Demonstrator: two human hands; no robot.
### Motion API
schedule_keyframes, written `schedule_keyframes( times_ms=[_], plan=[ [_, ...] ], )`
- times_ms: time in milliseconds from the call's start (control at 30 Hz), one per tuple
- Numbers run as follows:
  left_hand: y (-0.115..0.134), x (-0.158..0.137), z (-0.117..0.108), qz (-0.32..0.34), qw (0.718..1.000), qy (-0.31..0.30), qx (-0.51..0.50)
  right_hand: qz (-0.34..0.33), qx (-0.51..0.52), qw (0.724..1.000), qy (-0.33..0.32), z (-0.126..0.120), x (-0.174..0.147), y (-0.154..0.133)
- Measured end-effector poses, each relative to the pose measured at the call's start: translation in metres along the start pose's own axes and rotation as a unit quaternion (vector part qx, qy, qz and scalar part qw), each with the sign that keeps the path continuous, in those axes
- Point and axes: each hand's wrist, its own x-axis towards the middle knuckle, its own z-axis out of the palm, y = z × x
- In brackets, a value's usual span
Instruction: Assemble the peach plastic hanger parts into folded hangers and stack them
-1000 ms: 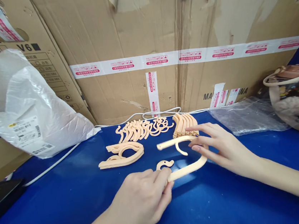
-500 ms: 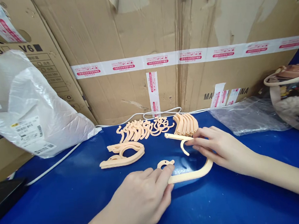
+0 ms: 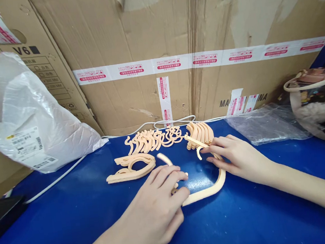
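Observation:
A cream plastic folding clothes hanger (image 3: 207, 193) is held between both hands above the blue table, its long curved arm bowing towards me. My left hand (image 3: 157, 205) is closed round the hanger's left end; its fingers hide most of the parts there. A pale strip (image 3: 165, 159) sticks out above those fingers. My right hand (image 3: 237, 156) grips the other side, where a straight bar and a small curved hook (image 3: 199, 154) show past the fingertips. Left of the hands lie folded hangers (image 3: 132, 168), stacked together.
Behind the hands, a row of loose hook pieces (image 3: 147, 140) lies beside several curved arm pieces (image 3: 200, 133). A white cable (image 3: 177, 121) runs along large cardboard boxes (image 3: 129, 35). A white plastic bag (image 3: 33, 117) stands left, a clear bag (image 3: 268, 123) right.
My left fingers have shifted over the hanger's left end, covering the ring-shaped part seen before. A pale strip now points up above them. The bar at my right hand is tilted more steeply.

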Motion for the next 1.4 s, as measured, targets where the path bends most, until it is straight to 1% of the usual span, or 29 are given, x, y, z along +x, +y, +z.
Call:
schedule_keyframes(
  times_ms=[100,200,367,600,733,800,900,967,1033,1100,1167,1300,1400],
  plan=[
    [-0.003,-0.002,0.003,-0.050,0.998,0.012,-0.032,0.015,0.001,1.000,0.002,0.000,0.000,-0.001],
    [-0.003,-0.003,0.005,-0.089,0.994,0.024,-0.060,0.027,0.009,0.999,0.019,-0.001,0.000,-0.004],
    [0.001,-0.004,0.009,-0.113,0.986,0.001,-0.123,0.044,0.039,0.998,0.028,-0.002,0.000,-0.005],
    [0.011,-0.002,0.010,-0.081,0.982,-0.016,-0.171,0.060,0.049,0.997,0.028,0.000,-0.002,-0.003],
    [0.015,0.000,0.010,-0.091,0.974,-0.043,-0.201,0.051,0.057,0.996,0.044,0.002,-0.002,-0.008],
    [0.016,0.000,0.011,-0.093,0.974,-0.044,-0.203,0.041,0.064,0.996,0.042,0.003,-0.002,-0.009],
    [0.019,0.001,0.011,-0.079,0.976,-0.033,-0.202,0.016,0.096,0.995,0.017,0.001,-0.002,-0.010],
    [0.019,0.002,0.012,-0.053,0.978,-0.025,-0.201,-0.020,0.117,0.993,-0.018,0.000,-0.002,-0.010],
    [0.019,0.003,0.012,-0.027,0.980,-0.018,-0.195,-0.064,0.115,0.990,-0.054,-0.001,-0.002,-0.011],
    [0.019,0.003,0.011,-0.012,0.983,-0.010,-0.184,-0.095,0.108,0.987,-0.072,-0.001,-0.003,-0.014],
    [0.019,0.003,0.010,0.004,0.986,0.001,-0.166,-0.090,0.136,0.984,-0.069,0.001,-0.005,-0.019],
    [0.019,0.003,0.009,0.033,0.993,0.014,-0.112,-0.053,0.225,0.970,-0.073,0.006,-0.010,-0.032],
    [0.020,0.003,0.011,0.033,0.995,0.017,-0.094,-0.069,0.254,0.961,-0.088,0.006,-0.012,-0.039]
  ],
)
